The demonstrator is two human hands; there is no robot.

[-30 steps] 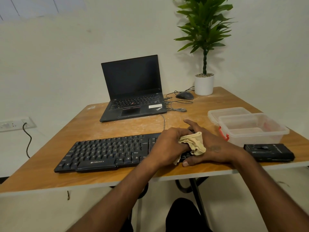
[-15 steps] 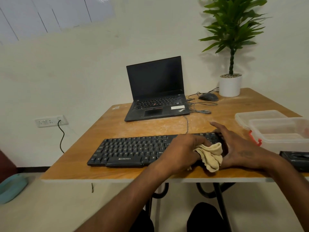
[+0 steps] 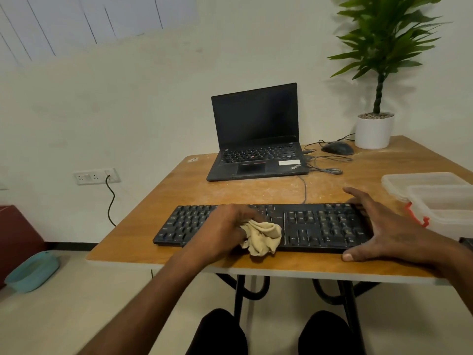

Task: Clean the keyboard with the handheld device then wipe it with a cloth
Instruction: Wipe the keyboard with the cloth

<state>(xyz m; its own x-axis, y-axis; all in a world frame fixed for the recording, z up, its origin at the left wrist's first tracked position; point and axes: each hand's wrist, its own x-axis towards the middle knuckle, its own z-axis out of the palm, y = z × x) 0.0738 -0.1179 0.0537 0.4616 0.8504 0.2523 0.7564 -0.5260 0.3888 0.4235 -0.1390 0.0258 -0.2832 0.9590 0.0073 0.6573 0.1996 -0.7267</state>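
Note:
A black keyboard (image 3: 314,226) lies along the near edge of the wooden table (image 3: 194,180). My left hand (image 3: 225,226) grips a crumpled beige cloth (image 3: 263,237) and holds it on the middle of the keys. My right hand (image 3: 384,229) rests on the keyboard's right end, fingers spread, with the thumb at the front edge. Only a dark corner of the handheld device (image 3: 467,243) shows at the right frame edge.
An open black laptop (image 3: 256,139) stands behind the keyboard, with a mouse (image 3: 337,148), cables and a potted plant (image 3: 375,129) at the back right. Clear plastic containers (image 3: 440,198) sit at the right. A wall socket (image 3: 96,176) and teal object (image 3: 32,271) are left.
My left hand has slid the cloth leftward from the keyboard's right end to its middle. The right hand stayed on the right end. The view swung left.

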